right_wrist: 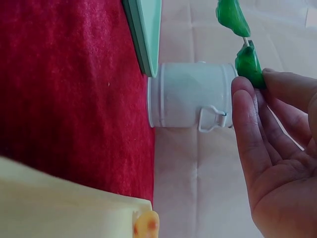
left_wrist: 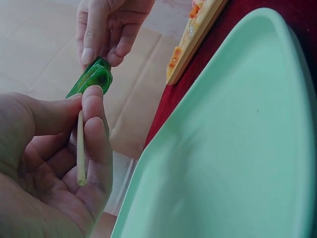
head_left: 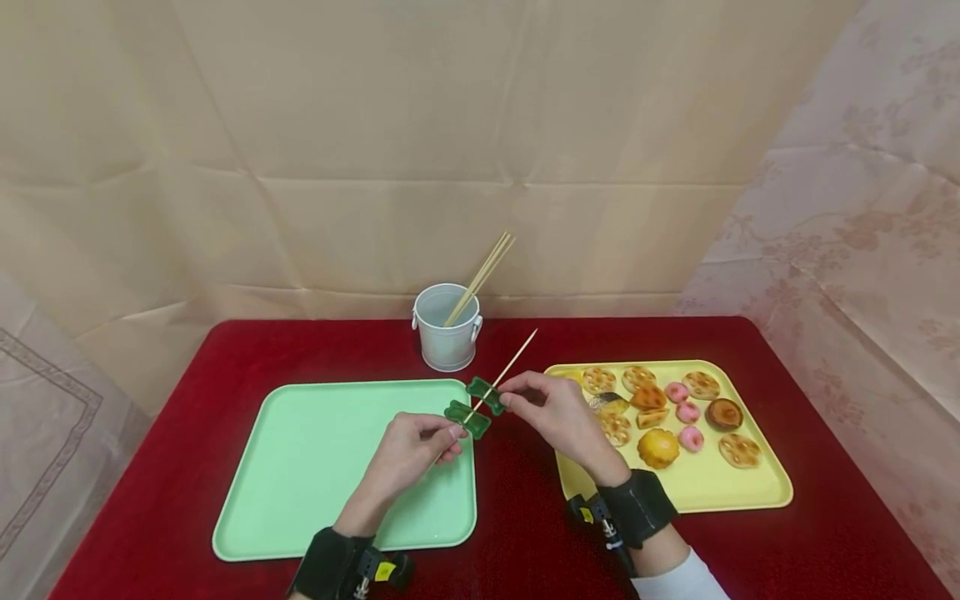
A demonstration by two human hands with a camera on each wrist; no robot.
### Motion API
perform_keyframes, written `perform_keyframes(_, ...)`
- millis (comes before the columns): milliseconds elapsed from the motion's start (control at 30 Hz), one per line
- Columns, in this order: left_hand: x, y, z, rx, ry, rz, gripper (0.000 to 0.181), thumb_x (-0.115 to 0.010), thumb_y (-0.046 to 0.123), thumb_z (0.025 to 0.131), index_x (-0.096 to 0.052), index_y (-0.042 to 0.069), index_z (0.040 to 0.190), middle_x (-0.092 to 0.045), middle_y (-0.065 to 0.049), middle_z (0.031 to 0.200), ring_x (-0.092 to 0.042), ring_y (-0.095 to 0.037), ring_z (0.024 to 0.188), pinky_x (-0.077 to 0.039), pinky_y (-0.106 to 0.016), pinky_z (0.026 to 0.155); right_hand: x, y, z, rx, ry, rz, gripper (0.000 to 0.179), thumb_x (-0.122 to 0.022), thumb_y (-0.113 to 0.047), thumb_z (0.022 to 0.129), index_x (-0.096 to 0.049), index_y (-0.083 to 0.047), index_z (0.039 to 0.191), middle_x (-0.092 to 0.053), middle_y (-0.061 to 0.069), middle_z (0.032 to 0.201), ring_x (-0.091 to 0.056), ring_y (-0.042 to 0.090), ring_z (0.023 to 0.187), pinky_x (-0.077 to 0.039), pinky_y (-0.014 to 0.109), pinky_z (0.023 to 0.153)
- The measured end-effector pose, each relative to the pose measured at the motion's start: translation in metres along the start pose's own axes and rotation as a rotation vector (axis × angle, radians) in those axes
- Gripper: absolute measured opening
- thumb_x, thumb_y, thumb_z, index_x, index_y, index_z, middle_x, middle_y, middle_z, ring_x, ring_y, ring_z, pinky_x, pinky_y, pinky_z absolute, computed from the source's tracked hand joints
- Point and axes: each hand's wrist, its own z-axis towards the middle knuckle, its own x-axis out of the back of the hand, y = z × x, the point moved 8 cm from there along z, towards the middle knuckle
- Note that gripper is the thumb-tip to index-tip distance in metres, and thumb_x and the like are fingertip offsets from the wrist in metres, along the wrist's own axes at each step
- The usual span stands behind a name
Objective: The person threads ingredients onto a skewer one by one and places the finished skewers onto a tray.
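A thin bamboo skewer slants up and away over the right edge of the green tray, pointed end uppermost. Two glossy green pepper pieces are threaded on it, a lower one and an upper one. My left hand pinches the skewer between thumb and fingers just below the lower piece; its blunt end sticks out in the left wrist view. With thumb and fingertips, my right hand pinches the right end of the upper piece, also seen in the right wrist view as a green pepper piece.
The light green tray lies under my left hand. On the right, a yellow tray carries several toy foods: lotus root slices, pink rings, a mushroom. A white bucket with several skewers stands behind.
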Motion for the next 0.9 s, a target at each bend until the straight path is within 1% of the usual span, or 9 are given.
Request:
perform_keyframes(200,0.0,0.0,0.0,0.0,0.006,0.008,0.013,-0.07,0.003,0.097,-0.077,-0.007,0.097,-0.072,-0.009,0.074,-0.067,-0.015,0.066,-0.055,-0.022,0.061,-0.004,-0.002,-0.001,0.017,-0.009,-0.014,0.01,-0.078,-0.019,0.095,-0.079,-0.017,0.105,-0.074,-0.01,0.091,-0.066,0.009,0.08,-0.054,0.027,0.068)
perform_keyframes(367,0.0,-0.001,0.0,0.011,0.011,0.017,0.013,-0.07,0.004,0.097,-0.078,-0.007,0.097,-0.072,-0.008,0.074,-0.067,-0.016,0.066,-0.055,-0.023,0.061,-0.004,-0.003,-0.001,0.002,-0.012,-0.021,0.011,-0.077,-0.021,0.095,-0.078,-0.018,0.106,-0.073,-0.01,0.091,-0.066,0.01,0.081,-0.055,0.029,0.069)
perform_keyframes(500,0.0,-0.001,0.0,0.018,0.014,0.015,0.013,-0.07,0.003,0.097,-0.078,-0.007,0.097,-0.072,-0.008,0.074,-0.067,-0.016,0.066,-0.056,-0.024,0.061,0.001,0.001,0.0,-0.024,0.016,-0.027,0.011,-0.076,-0.024,0.096,-0.078,-0.018,0.105,-0.074,-0.009,0.092,-0.067,0.01,0.082,-0.056,0.029,0.071)
perform_keyframes(633,0.0,-0.001,0.0,0.011,0.018,0.027,0.012,-0.069,0.002,0.097,-0.077,-0.007,0.097,-0.072,-0.009,0.074,-0.067,-0.016,0.065,-0.056,-0.025,0.06,0.007,0.006,0.001,-0.038,0.049,-0.032,0.013,-0.074,-0.024,0.098,-0.078,-0.015,0.105,-0.075,-0.005,0.091,-0.068,0.011,0.081,-0.055,0.028,0.068)
perform_keyframes(700,0.0,-0.001,0.0,0.006,0.019,0.033,0.012,-0.069,0.003,0.097,-0.077,-0.007,0.097,-0.072,-0.009,0.075,-0.067,-0.015,0.065,-0.056,-0.024,0.06,0.011,0.008,0.001,-0.046,0.066,-0.035,0.015,-0.073,-0.025,0.099,-0.078,-0.013,0.106,-0.075,-0.003,0.092,-0.068,0.012,0.082,-0.055,0.029,0.069)
perform_keyframes(800,0.001,-0.001,0.0,0.003,0.019,0.036,0.012,-0.069,0.003,0.098,-0.077,-0.006,0.097,-0.072,-0.009,0.075,-0.067,-0.015,0.066,-0.055,-0.023,0.061,0.018,0.012,0.002,-0.058,0.097,-0.057,0.018,-0.071,-0.027,0.1,-0.078,-0.012,0.107,-0.076,0.0,0.095,-0.069,0.014,0.086,-0.057,0.034,0.074)
perform_keyframes(900,0.001,0.0,0.0,-0.006,0.019,0.034,0.013,-0.069,0.003,0.098,-0.077,-0.007,0.097,-0.072,-0.009,0.075,-0.067,-0.015,0.066,-0.056,-0.023,0.061,0.027,0.015,0.002,-0.072,0.134,-0.105,0.02,-0.069,-0.029,0.101,-0.078,-0.011,0.108,-0.076,0.001,0.097,-0.07,0.017,0.09,-0.058,0.039,0.08)
